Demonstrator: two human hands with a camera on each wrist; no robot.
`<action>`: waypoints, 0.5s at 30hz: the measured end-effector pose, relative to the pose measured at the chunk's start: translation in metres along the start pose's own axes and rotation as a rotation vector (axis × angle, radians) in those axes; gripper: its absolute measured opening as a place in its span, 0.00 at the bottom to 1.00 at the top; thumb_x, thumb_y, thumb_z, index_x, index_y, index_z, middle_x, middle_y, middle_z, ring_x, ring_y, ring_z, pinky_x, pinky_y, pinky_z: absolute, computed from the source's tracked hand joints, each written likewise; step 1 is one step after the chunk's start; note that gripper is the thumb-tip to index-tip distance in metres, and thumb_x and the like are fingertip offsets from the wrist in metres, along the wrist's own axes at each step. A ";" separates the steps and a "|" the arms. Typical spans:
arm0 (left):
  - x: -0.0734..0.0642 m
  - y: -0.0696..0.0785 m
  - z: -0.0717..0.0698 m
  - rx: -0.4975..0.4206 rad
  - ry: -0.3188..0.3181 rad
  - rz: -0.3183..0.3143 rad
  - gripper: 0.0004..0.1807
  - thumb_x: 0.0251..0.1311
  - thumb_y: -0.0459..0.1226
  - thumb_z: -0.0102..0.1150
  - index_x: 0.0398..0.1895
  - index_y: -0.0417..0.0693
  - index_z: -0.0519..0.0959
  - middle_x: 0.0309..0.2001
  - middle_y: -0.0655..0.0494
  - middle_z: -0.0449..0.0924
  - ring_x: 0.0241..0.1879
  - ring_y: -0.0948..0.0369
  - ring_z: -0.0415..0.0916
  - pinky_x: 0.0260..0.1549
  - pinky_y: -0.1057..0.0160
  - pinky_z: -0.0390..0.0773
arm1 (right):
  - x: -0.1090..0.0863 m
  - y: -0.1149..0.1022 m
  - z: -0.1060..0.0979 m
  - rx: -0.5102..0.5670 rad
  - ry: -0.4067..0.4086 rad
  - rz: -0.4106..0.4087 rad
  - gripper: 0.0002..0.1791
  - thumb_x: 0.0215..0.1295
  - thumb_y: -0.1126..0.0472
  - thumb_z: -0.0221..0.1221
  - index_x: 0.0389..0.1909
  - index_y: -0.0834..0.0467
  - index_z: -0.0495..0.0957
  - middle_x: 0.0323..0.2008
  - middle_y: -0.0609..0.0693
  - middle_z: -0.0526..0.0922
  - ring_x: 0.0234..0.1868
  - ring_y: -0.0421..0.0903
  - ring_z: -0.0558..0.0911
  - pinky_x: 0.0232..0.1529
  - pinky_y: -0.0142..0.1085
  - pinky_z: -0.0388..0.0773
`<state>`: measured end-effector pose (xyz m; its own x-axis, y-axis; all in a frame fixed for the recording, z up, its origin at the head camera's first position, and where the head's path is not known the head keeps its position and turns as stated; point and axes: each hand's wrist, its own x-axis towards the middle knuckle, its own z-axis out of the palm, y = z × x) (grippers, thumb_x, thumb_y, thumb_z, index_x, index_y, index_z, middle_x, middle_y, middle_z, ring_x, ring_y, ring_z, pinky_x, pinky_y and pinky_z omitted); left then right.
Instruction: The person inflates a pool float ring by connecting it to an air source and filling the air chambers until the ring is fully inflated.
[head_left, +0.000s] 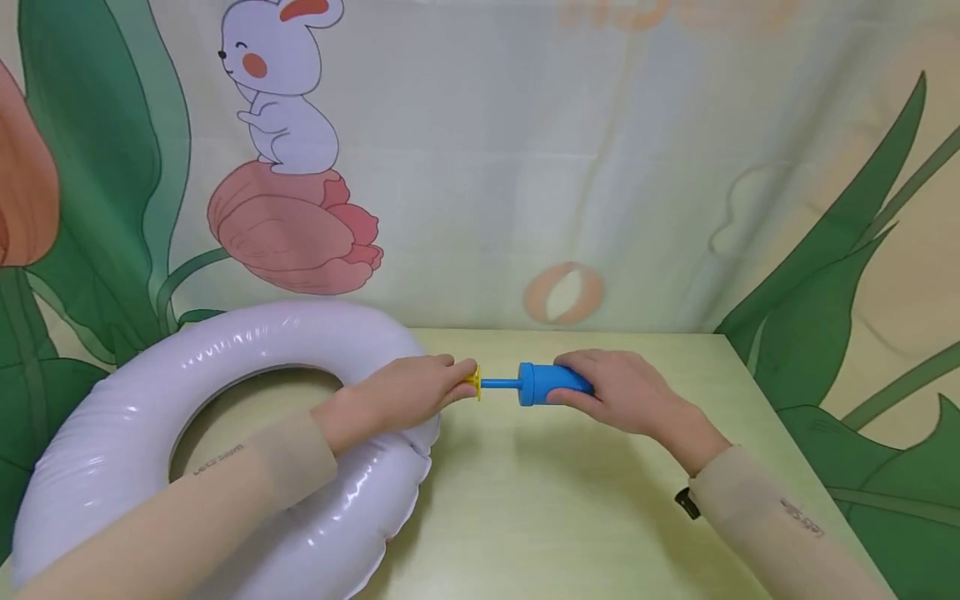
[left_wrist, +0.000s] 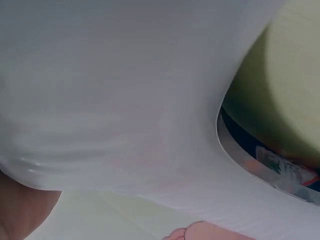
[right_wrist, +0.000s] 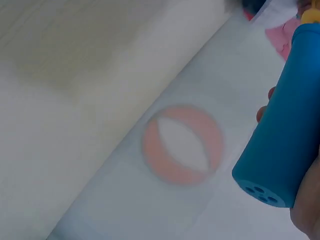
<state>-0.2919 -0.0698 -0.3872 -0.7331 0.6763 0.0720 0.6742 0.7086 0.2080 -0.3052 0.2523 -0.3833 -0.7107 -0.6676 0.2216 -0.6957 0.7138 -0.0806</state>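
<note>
A blue hand pump is held level above the table, its thin blue rod partly drawn out. My left hand grips the yellow handle at the rod's end; most of that handle is hidden in the fingers. My right hand wraps round the far end of the barrel. In the right wrist view the barrel shows an end face with several small holes. A pale inflated swim ring lies below my left forearm and fills much of the left wrist view.
The light wooden table reaches back to a cloth backdrop printed with a rabbit, flowers and leaves. The swim ring takes up the table's left side. A dark band shows at my right sleeve.
</note>
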 end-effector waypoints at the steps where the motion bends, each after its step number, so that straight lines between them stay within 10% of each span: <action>1: -0.002 -0.003 -0.001 0.002 0.006 -0.001 0.12 0.80 0.51 0.47 0.42 0.55 0.70 0.29 0.60 0.67 0.24 0.61 0.66 0.28 0.60 0.71 | -0.003 0.006 -0.001 0.010 0.003 0.002 0.33 0.70 0.33 0.58 0.59 0.55 0.79 0.47 0.48 0.85 0.40 0.45 0.82 0.39 0.42 0.79; 15: -0.023 -0.024 -0.007 -0.011 0.018 -0.023 0.12 0.80 0.49 0.48 0.40 0.54 0.68 0.28 0.59 0.66 0.24 0.61 0.64 0.28 0.60 0.69 | -0.021 0.034 -0.007 0.035 -0.016 0.041 0.29 0.71 0.38 0.61 0.61 0.55 0.79 0.51 0.49 0.85 0.44 0.47 0.83 0.42 0.45 0.80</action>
<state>-0.2919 -0.1037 -0.3865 -0.7500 0.6560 0.0851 0.6562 0.7217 0.2203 -0.3134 0.2925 -0.3838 -0.7404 -0.6413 0.2015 -0.6686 0.7333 -0.1231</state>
